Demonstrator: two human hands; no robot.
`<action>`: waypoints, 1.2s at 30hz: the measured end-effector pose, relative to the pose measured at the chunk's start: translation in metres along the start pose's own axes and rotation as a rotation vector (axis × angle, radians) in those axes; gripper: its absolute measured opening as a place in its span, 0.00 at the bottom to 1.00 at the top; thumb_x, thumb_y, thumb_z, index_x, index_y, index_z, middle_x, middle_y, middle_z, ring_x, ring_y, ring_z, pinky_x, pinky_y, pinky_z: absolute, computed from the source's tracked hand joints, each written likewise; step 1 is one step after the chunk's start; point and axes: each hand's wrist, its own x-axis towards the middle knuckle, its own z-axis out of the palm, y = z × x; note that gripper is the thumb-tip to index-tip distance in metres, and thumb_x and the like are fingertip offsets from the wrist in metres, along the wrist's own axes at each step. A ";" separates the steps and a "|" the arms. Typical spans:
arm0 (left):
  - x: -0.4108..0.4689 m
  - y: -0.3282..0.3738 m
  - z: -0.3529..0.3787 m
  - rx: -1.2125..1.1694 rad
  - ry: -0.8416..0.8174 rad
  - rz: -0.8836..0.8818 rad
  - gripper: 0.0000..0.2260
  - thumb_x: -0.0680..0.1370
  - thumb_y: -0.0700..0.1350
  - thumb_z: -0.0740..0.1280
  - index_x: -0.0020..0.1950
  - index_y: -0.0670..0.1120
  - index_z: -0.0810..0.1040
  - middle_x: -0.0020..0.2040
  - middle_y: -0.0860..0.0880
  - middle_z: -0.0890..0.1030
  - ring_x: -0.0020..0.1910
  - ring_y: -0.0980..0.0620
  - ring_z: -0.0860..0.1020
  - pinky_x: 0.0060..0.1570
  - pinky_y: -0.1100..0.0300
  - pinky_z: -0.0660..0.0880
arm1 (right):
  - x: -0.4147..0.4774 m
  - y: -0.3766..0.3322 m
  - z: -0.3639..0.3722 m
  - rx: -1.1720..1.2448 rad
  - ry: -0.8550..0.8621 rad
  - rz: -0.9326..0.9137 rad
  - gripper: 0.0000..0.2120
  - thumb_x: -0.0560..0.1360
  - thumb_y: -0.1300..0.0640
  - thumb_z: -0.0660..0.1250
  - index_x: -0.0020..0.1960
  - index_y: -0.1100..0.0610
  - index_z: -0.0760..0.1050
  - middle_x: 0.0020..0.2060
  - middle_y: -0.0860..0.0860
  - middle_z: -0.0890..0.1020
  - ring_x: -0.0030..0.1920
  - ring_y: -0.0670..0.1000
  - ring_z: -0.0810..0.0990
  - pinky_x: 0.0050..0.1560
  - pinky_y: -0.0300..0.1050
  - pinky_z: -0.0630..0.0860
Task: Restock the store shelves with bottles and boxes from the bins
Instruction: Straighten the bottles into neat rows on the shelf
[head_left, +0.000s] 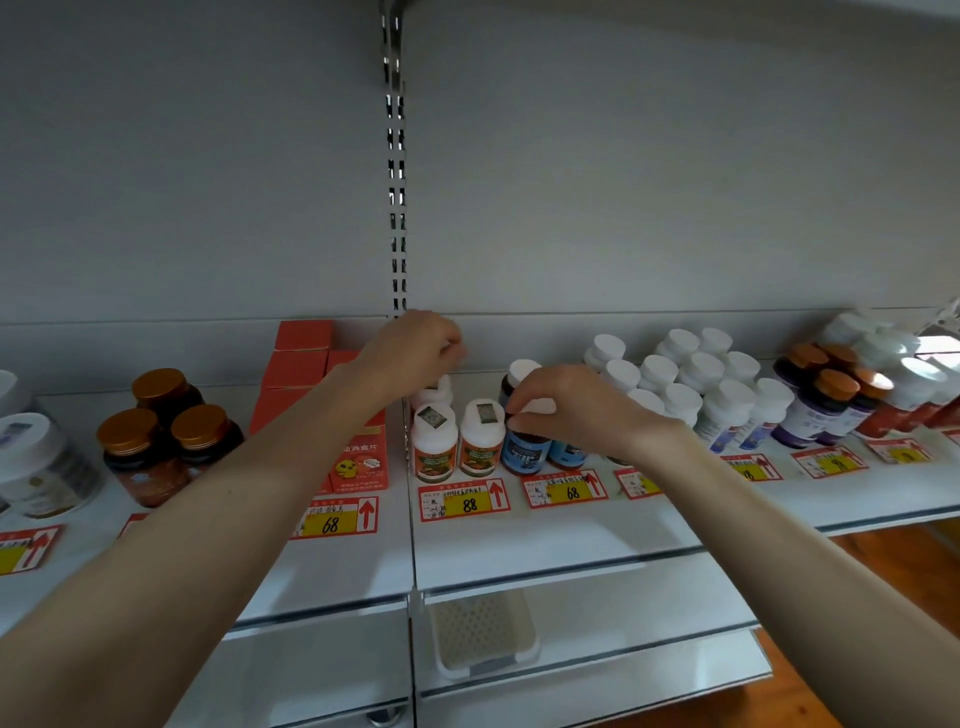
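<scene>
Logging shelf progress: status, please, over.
Right hand pinches blue-label bottle at its top. Left hand curled behind the orange-label bottles, hold unclear. Those stand tight beside the blue one.

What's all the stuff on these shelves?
clear jar: at least one, white lid, far left
amber jars: three, gold lids, shelf left
boxes: several, orange-red, stacked beside them
orange-label bottles: three, white, shelf middle
blue-label bottles: at least three, dark, white caps, right of those
white-capped bottles: many, white, further right
purple bottles: several, orange caps, far right
price tags: many, red-yellow, shelf edge
basket: one, white, lower shelf
left hand: one, curled above a back orange-label bottle
right hand: one, pinching a blue-label bottle's cap
</scene>
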 end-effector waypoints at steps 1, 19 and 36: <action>0.002 0.005 -0.001 -0.015 0.032 0.011 0.12 0.79 0.43 0.61 0.48 0.37 0.81 0.45 0.40 0.81 0.44 0.44 0.78 0.48 0.49 0.74 | -0.006 0.006 -0.005 0.012 0.018 0.028 0.10 0.76 0.55 0.65 0.54 0.57 0.80 0.54 0.49 0.80 0.50 0.46 0.76 0.47 0.33 0.67; 0.011 0.086 0.042 0.297 -0.311 0.132 0.14 0.75 0.47 0.66 0.59 0.46 0.74 0.56 0.46 0.74 0.52 0.47 0.74 0.41 0.58 0.68 | 0.007 0.080 -0.027 -0.212 -0.248 0.048 0.24 0.72 0.51 0.69 0.66 0.54 0.69 0.62 0.52 0.75 0.58 0.52 0.75 0.53 0.46 0.73; 0.012 0.094 0.052 0.230 -0.287 0.027 0.16 0.77 0.50 0.63 0.62 0.43 0.71 0.58 0.43 0.71 0.54 0.46 0.73 0.48 0.57 0.69 | 0.012 0.096 -0.021 -0.183 -0.235 -0.036 0.20 0.72 0.52 0.69 0.61 0.57 0.73 0.56 0.54 0.78 0.53 0.53 0.76 0.44 0.42 0.69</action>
